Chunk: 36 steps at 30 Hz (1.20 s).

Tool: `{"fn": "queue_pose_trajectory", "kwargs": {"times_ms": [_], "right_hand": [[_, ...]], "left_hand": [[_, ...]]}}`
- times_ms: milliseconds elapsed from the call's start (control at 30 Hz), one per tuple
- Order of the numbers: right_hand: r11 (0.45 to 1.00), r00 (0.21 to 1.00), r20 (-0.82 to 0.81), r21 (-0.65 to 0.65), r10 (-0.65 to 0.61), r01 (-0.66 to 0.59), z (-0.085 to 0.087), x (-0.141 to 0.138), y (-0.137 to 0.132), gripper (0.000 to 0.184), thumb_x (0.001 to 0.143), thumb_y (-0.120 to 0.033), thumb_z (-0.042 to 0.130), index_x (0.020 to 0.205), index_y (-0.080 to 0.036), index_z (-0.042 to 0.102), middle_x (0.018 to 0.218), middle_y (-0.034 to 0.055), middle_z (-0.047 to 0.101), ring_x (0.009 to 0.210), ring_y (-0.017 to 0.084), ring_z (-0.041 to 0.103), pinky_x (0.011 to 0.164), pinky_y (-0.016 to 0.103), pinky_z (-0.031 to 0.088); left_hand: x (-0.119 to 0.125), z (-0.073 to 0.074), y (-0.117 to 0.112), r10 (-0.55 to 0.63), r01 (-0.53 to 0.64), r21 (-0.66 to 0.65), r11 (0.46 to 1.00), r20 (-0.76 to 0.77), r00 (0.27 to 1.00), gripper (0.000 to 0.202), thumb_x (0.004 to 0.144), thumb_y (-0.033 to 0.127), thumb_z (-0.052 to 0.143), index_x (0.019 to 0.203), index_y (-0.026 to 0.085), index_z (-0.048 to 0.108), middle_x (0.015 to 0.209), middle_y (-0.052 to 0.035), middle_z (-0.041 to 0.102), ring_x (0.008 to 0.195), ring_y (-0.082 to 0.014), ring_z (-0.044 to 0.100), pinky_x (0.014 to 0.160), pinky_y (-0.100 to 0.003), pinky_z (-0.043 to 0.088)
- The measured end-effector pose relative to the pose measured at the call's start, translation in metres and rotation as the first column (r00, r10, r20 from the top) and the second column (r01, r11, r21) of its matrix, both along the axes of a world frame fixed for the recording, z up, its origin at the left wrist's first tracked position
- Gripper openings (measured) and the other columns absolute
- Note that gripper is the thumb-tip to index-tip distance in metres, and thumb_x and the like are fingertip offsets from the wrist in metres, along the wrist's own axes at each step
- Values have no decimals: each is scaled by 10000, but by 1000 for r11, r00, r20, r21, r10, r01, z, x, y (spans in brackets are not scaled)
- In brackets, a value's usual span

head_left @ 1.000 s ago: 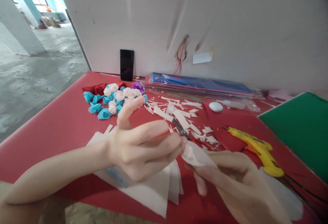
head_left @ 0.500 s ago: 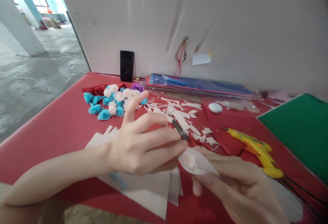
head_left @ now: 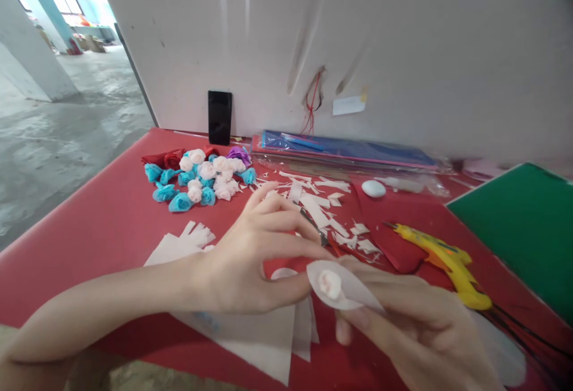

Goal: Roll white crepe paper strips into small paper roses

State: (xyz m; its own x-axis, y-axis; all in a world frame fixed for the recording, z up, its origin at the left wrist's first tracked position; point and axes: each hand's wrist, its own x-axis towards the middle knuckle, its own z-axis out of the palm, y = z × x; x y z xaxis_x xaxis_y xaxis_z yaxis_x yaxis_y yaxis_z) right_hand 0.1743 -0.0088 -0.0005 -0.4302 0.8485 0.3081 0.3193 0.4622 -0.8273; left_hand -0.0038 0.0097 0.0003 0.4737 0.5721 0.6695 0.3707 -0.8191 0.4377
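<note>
My left hand and my right hand meet over the red table. Between them is a small pale pink paper rose with a loose white paper strip curling round it. The right hand's fingers close under the strip and hold it. The left hand's thumb and fingertips pinch the rose's left edge, its other fingers curved above. Sheets of white paper lie under both hands. Small scissors rest on the table just behind the left fingers.
A pile of blue, white, red and purple paper roses sits at the back left. White paper scraps litter the middle. A yellow glue gun lies at the right, a green sheet beyond it. A black phone leans on the wall beside packed coloured paper.
My left index finger, raised a second ago, has come down and the hand has curled round the rose. The rose and strip have sunk slightly toward the table.
</note>
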Motion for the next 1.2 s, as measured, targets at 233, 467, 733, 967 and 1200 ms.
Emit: {"fn": "queue_pose_trajectory", "kwargs": {"times_ms": [233,467,733,967,1200], "right_hand": [[983,999,22,184,-27,22,1,7,-2,214,740,-124,575,560,-239,582,515,-66,633,529,105,619,544,151,505],[941,993,73,334,-93,63,4,-1,1,220,758,-124,538,565,-227,517,470,-76,570,407,77,555,473,150,500],[891,988,60,443,-146,105,3,-6,-1,229,759,-107,523,571,-232,486,444,-73,558,397,90,553,430,180,485],[865,975,110,489,-191,114,-1,-3,-1,240,788,-151,510,563,-234,501,447,-55,562,420,122,576,436,228,479],[876,972,132,470,-192,109,0,-3,-3,234,786,-141,510,573,-238,513,462,-50,574,443,129,589,442,223,478]], "left_hand": [[4,0,0,-192,287,-442,850,247,950,76,697,80,541,731,74,608,738,-68,594,707,-130,512,715,-296,449],[10,-11,-3,-138,365,-471,803,449,883,71,678,89,610,745,90,586,752,-48,557,737,-129,483,749,-286,399],[16,-25,-7,-41,345,-475,810,541,840,56,670,109,621,718,103,592,742,-40,557,746,-136,500,730,-281,395],[16,-27,-8,-15,344,-497,797,554,833,63,683,129,620,744,125,603,775,-33,561,775,-140,508,756,-291,390],[17,-25,-9,-2,318,-486,814,545,838,46,677,119,621,714,124,595,744,-28,555,737,-137,509,750,-305,395]]}}
